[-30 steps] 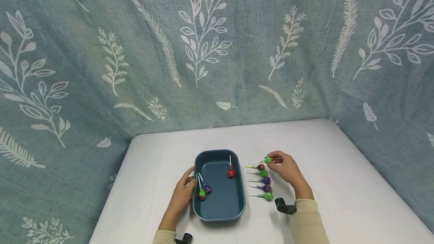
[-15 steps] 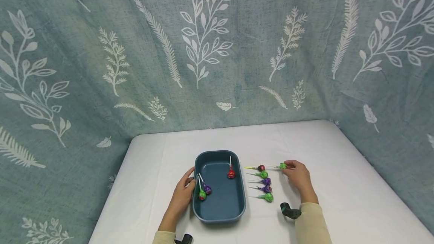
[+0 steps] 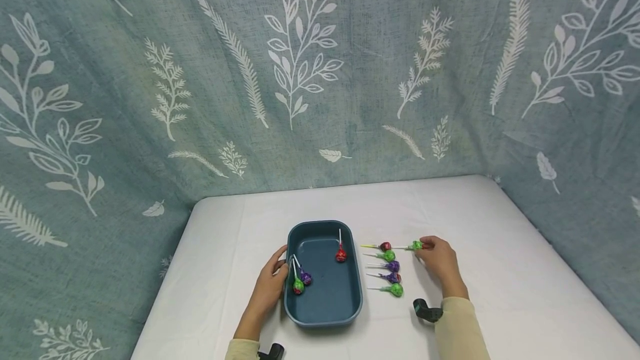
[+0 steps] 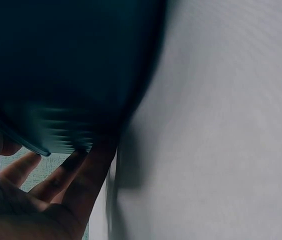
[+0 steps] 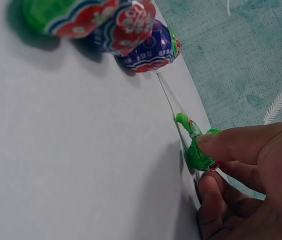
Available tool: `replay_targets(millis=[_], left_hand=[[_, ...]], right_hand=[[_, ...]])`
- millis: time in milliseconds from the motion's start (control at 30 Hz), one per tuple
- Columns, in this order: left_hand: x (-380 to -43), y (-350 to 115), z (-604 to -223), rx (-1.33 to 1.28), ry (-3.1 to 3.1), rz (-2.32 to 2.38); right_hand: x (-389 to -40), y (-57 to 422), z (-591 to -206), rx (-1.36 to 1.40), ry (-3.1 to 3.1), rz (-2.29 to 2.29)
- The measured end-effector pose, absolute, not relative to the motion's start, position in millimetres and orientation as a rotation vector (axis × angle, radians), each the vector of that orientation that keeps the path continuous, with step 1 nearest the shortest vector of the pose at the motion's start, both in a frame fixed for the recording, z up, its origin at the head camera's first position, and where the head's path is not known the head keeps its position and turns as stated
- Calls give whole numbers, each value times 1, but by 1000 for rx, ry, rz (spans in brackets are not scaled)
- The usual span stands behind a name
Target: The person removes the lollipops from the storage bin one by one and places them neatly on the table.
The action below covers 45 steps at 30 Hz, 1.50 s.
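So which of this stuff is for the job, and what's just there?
Seems to be for the job:
blue tray, touched by the left grip
three lollipops inside it
five lollipops lined up beside it
green lollipop pinched in the right grip

Just there:
leafy cloth
white table
black wrist gadgets

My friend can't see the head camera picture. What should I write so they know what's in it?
A right hand pinches a green lollipop beside a column of five lollipops on a white table. The left hand touches the side of a blue tray with three more lollipops inside; behind is leafy blue-green cloth.
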<state>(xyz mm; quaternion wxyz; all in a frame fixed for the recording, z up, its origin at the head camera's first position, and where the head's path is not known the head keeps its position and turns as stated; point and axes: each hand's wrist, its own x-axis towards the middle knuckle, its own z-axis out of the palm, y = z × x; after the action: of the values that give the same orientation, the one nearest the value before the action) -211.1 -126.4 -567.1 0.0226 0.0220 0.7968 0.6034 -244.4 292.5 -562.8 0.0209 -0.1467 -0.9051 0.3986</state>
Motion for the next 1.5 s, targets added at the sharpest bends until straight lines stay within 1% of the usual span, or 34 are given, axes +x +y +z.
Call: replay_targets(millis=[200,400,500,633,767,833,900,1067,1167,1333,1500], left_hand=[[-211,-127,-567,75,2466,1873],[-212,-129,-568,66,2477,1872],[-212,-129,-568,67,2477,1873],[-213,-129,-568,54,2464,1879],[-212,-129,-567,63,2470,1880],[-211,-129,-566,78,2469,1887],[-206,-128,-557,89,2454,1897],[-206,-129,-559,75,2458,1886],[-209,-130,-569,86,2468,1889],[-208,-128,-567,115,2456,1913],[-210,-128,-566,89,2459,1899]], right_hand=[[-241,289,-557,-461,-2789,1208],[-238,267,-528,-411,-2663,1182],[-237,247,-509,-303,-2653,1203],[-234,216,-487,-92,-2712,1267],[-234,182,-476,69,-2753,1314],[-235,165,-473,114,-2760,1314],[-234,149,-471,166,-2773,1336],[-235,114,-473,295,-2919,1287],[-237,99,-477,337,-3034,1228],[-239,82,-484,261,-3150,1194],[-243,78,-493,174,-3175,1137]])
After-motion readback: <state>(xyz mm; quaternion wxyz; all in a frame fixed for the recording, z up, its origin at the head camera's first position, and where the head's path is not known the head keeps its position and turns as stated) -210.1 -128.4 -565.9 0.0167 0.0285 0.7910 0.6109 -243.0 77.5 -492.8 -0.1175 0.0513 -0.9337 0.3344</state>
